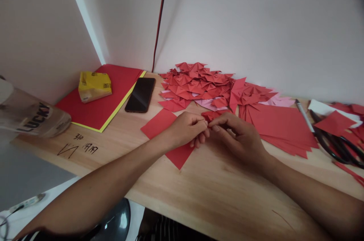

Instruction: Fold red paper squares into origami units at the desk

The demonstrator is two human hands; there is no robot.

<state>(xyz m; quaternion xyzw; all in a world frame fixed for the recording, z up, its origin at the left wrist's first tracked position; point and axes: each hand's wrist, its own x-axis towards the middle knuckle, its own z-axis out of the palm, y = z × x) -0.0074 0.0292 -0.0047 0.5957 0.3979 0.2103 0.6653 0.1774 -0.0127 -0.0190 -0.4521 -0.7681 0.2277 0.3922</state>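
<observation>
My left hand (191, 129) and my right hand (238, 134) meet above the middle of the wooden table. Between their fingertips they pinch a small folded red paper (214, 115), mostly hidden by the fingers. Both hands are closed on it. Under my left hand and wrist lies a flat red paper sheet (179, 157), turned cornerwise. Just behind the hands is a heap of folded red paper pieces (196, 85), with some pink ones among them. A stack of red paper sheets (281, 125) lies to the right of my right hand.
A black phone (140, 95) lies left of the heap. Farther left, a yellow packet (95, 87) sits on red card (121, 76), near a clear bottle (36, 114). At right are a pen (305, 115), black-handled scissors (338, 146) and paper scraps. A wall (256, 24) bounds the table behind.
</observation>
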